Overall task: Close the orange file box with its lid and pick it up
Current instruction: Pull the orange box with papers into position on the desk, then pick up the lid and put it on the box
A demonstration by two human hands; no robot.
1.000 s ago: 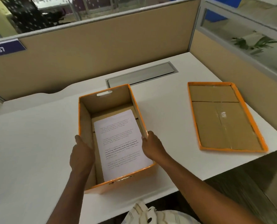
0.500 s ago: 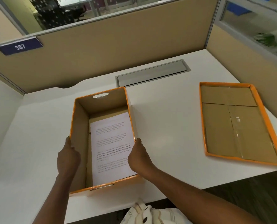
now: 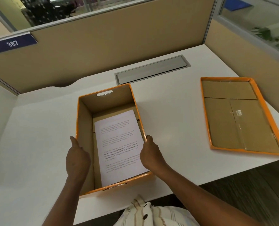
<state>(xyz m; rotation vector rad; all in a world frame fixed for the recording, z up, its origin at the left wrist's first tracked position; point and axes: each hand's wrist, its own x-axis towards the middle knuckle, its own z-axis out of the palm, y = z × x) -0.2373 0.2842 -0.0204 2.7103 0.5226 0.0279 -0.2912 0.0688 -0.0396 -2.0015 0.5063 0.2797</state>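
Left hand (image 3: pixel 77 158) and right hand (image 3: pixel 150 153) clamped on opposite long walls of the open orange file box (image 3: pixel 83 124) at the desk's (image 3: pixel 168 121) near edge, likely squaring it, lid (image 3: pixel 236 115) upturned well right, unfetched.

One orange file box (image 3: pixel 85 128), one lid (image 3: pixel 236 118), one printed sheet (image 3: pixel 119 144), two hands.

Readable: "387" in white on a dark blue plate (image 3: pixel 13 43) fixed to the partition's top edge, far left of the printed sheet (image 3: pixel 119 145); sheet's print mostly too small.
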